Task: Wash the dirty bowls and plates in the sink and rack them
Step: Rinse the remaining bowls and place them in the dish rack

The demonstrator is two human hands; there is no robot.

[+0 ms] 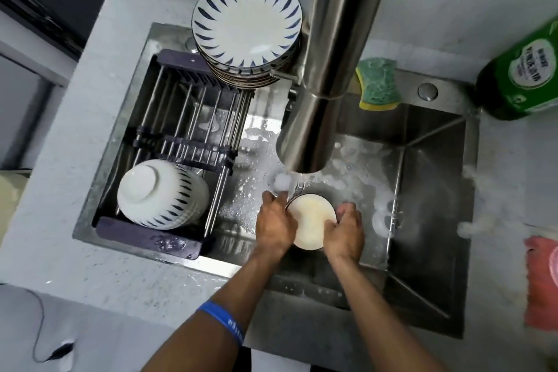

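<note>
White bowl point(311, 225) held over sink point(428, 220) middle, just under tap point(329, 69), likely for rinsing. Left hand point(275, 222) and right hand point(347, 231) grip opposite rims, fingers curled round edge. Washed bowls point(163, 195) upturned on rack point(181, 136) at sink's left, draining; plates point(247, 26) stacked at rack's far end.

The plate stack point(247, 26) is white with dark blue radial dashes round the rim. The upturned bowls point(163, 194) are white with the same blue dashes. The bowl I hold point(311, 222) shows cream inside with a dark rim. The sponge point(379, 84) is green over yellow. The bottle point(525, 72) is green with a white label. My wristband point(222, 319) is blue. The cloth point(542, 282) is pink. The rack point(169, 142) has dark purple-grey ends.
</note>
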